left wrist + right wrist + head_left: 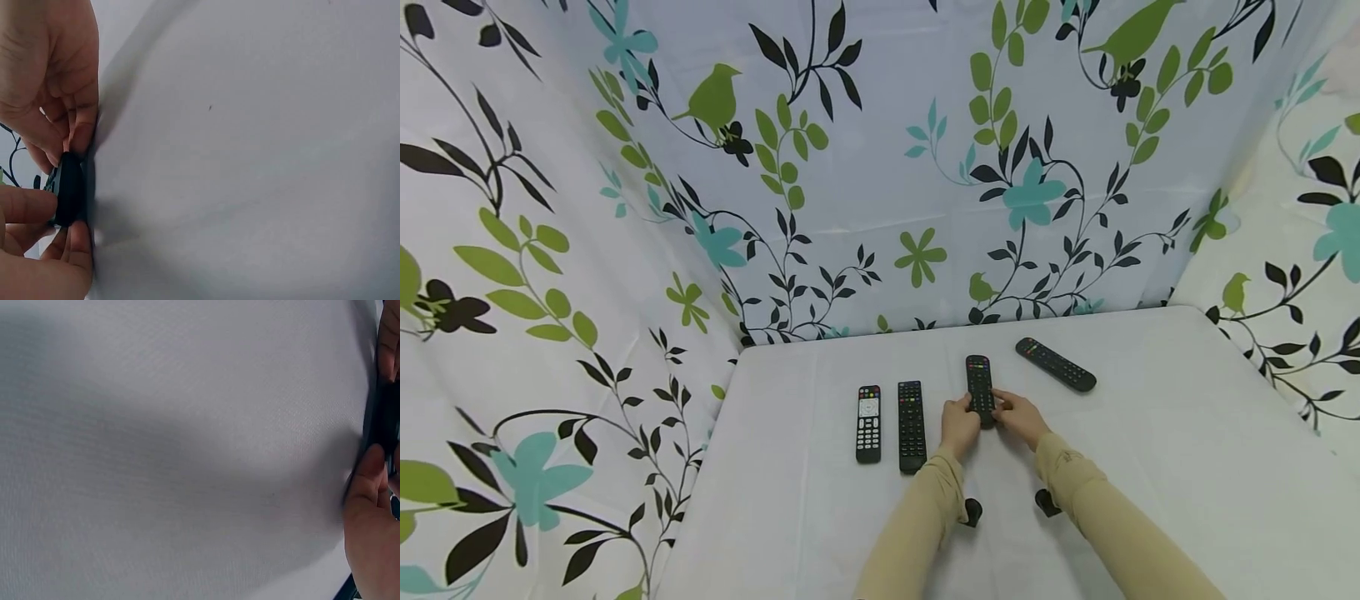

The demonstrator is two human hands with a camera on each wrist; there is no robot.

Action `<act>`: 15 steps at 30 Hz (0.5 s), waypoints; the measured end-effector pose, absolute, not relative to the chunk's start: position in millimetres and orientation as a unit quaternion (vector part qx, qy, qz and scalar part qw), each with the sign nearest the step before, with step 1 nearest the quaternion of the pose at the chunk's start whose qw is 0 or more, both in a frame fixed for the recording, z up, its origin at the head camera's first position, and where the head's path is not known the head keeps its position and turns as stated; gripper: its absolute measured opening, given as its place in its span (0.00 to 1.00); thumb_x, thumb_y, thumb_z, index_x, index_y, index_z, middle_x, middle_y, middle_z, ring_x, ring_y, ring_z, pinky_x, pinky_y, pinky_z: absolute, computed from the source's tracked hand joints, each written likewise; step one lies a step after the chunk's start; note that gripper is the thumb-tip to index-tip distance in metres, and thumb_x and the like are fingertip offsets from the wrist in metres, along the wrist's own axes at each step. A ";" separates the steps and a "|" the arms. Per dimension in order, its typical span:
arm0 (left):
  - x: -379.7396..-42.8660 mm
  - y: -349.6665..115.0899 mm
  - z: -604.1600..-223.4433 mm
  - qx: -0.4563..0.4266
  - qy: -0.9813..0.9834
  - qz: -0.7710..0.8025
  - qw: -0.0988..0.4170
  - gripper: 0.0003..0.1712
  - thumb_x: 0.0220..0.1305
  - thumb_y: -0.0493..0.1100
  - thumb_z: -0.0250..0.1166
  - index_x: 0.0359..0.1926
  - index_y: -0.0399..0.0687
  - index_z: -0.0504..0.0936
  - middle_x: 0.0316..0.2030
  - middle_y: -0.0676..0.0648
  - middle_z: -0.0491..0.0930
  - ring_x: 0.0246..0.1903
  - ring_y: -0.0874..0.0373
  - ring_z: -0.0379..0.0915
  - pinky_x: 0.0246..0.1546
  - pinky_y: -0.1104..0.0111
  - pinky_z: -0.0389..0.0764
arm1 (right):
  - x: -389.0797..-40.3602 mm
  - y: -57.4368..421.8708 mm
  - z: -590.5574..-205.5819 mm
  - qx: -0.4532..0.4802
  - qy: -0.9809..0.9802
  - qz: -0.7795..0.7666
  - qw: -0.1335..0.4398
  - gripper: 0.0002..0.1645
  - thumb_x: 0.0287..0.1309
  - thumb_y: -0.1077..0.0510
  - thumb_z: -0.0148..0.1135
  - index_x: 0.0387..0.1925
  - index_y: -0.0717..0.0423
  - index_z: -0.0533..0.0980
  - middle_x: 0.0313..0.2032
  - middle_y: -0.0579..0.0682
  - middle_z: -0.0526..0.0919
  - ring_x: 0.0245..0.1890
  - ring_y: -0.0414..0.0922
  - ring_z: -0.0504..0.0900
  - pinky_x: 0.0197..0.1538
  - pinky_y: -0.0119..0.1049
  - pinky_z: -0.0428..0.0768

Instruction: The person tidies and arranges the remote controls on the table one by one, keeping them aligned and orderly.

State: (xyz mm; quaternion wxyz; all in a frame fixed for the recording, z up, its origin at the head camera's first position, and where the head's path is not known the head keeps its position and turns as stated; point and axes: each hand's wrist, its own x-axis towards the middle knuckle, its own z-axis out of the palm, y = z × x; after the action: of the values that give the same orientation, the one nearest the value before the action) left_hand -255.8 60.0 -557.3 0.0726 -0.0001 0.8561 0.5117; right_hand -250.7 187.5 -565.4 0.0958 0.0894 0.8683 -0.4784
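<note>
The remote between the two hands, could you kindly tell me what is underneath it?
White tabletop shows around the remote, which the left hand and right hand grip from either side. What lies directly beneath is covered, so I cannot tell.

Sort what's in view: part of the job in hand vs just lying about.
In the job:
Held remote, gripped by the left hand and right hand

Lying about, untouched (the remotes may belong too; can't tell):
White-keyed remote
Long black remote
Slanted remote
Patterned cloth, backdrop only
</note>
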 end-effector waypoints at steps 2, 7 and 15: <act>-252.7 59.7 -557.8 -0.008 0.854 0.516 0.073 0.31 0.49 0.30 0.50 0.59 0.30 0.70 0.48 0.32 0.71 0.40 0.52 0.66 0.49 0.58 0.71 | -249.6 186.8 -566.4 0.080 0.867 -0.482 0.096 0.33 0.56 0.61 0.52 0.64 0.65 0.62 0.36 0.57 0.76 0.29 0.43 0.69 0.32 0.31 0.68; -246.4 61.0 -557.5 -0.017 0.848 0.525 0.061 0.31 0.50 0.30 0.49 0.59 0.29 0.69 0.46 0.32 0.70 0.35 0.54 0.62 0.44 0.62 0.70 | -246.3 187.2 -568.5 0.065 0.864 -0.492 0.087 0.33 0.56 0.62 0.53 0.64 0.65 0.63 0.37 0.59 0.78 0.30 0.43 0.70 0.32 0.31 0.68; -231.9 55.0 -562.2 -0.033 0.856 0.514 0.048 0.31 0.50 0.30 0.51 0.60 0.29 0.68 0.43 0.34 0.69 0.34 0.54 0.62 0.39 0.64 0.69 | -235.9 181.2 -578.1 0.044 0.864 -0.494 0.089 0.32 0.56 0.61 0.54 0.63 0.65 0.64 0.38 0.60 0.80 0.32 0.44 0.72 0.35 0.31 0.70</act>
State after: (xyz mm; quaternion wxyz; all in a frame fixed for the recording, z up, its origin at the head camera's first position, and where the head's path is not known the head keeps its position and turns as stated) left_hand -231.9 55.0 -562.2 0.0478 -0.0328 0.8559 0.5139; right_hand -235.9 181.2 -578.1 0.0890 0.0444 0.8639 -0.4937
